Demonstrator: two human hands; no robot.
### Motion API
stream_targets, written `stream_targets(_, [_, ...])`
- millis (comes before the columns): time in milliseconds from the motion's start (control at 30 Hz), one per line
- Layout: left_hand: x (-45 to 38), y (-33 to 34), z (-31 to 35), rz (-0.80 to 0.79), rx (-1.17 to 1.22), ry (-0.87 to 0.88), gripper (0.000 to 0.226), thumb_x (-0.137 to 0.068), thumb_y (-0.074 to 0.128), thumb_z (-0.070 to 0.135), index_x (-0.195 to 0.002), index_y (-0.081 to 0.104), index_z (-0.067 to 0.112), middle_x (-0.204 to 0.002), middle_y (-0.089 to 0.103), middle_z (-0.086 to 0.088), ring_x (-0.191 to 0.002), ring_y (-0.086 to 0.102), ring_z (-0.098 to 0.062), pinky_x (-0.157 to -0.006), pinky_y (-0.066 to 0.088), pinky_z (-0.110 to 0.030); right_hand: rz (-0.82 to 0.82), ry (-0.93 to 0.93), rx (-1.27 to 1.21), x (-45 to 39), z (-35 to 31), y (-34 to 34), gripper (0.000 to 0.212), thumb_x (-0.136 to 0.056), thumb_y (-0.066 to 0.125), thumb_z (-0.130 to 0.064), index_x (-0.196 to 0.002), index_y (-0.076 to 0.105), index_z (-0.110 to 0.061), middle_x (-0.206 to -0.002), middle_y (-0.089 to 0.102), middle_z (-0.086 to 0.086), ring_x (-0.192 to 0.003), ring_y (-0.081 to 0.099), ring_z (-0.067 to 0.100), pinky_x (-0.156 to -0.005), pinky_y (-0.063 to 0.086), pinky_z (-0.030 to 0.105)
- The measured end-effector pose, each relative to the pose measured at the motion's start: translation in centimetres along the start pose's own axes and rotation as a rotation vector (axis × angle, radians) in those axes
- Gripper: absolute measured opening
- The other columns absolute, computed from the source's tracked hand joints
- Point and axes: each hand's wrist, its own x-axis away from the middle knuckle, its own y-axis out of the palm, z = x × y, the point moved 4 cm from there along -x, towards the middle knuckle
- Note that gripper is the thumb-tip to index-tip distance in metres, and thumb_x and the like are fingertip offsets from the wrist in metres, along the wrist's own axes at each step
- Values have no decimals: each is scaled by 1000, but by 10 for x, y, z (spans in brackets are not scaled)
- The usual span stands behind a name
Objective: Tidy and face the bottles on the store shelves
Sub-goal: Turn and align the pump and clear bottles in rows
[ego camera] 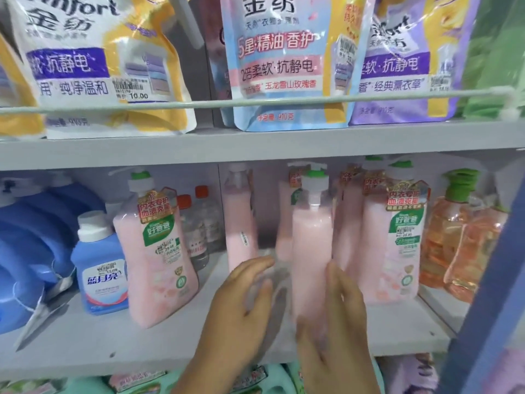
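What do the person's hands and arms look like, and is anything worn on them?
Both are bare: the left hand and right hand show no gloves, rings, watch or bracelets. No sleeve shows on either forearm as far as the bottom edge of the picture. The fingers are blurred, so nails cannot be made out.

On the middle shelf (85, 345), bare board lies open along the front edge, and a gap between the left pink pump bottle (159, 251) and the unlabelled pink bottle (311, 251) admits the left hand (241, 302); behind that gap, a rear pink bottle (238, 220) and clear bottles with red caps (199, 223) block deeper reach. Right of centre, the labelled pink bottle (395, 245) and the orange bottles (454, 237) stand close together, leaving no passage between them; overhead, the upper shelf (255, 146) limits clearance above the pump heads.
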Motion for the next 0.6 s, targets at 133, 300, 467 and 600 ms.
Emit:
stream_targets(133, [9,-15,-10,71,255,-155,20,-94,68,21,-101,73,39,-104,74,26,-98,67,7,-88,50,-15,20,0,-42,6,18,11,89,-81,69,-27,-149,21,-60,-134,27,-31,-114,51,8,-96,43,14])
stream_targets(300, [-9,26,3,-136,274,-230,45,-82,79,42,-118,54,53,-108,68,36,-96,67,12,-82,53,-15,-105,-83,14,5,23,11,63,-91,57,-24,-134,36,-65,-125,42,-30,-95,60,-3,-81,48,9])
stream_targets(467, [-40,50,-18,-201,247,-205,53,-85,82,24,-119,52,52,-113,70,31,-102,68,7,-90,55,-27,349,-14,110,-24,49,-74,44,-87,69,-20,-129,60,-29,-134,49,-9,-131,48,15,-112,32,18])
stream_targets(600, [-67,66,-28,-182,41,-149,51,-86,78,38,-131,54,45,-121,61,16,-103,65,-1,-89,57,-31,180,340,88,-54,87,-93,101,-80,84,-38,-157,19,-36,-147,31,-14,-143,27,11,-113,34,38])
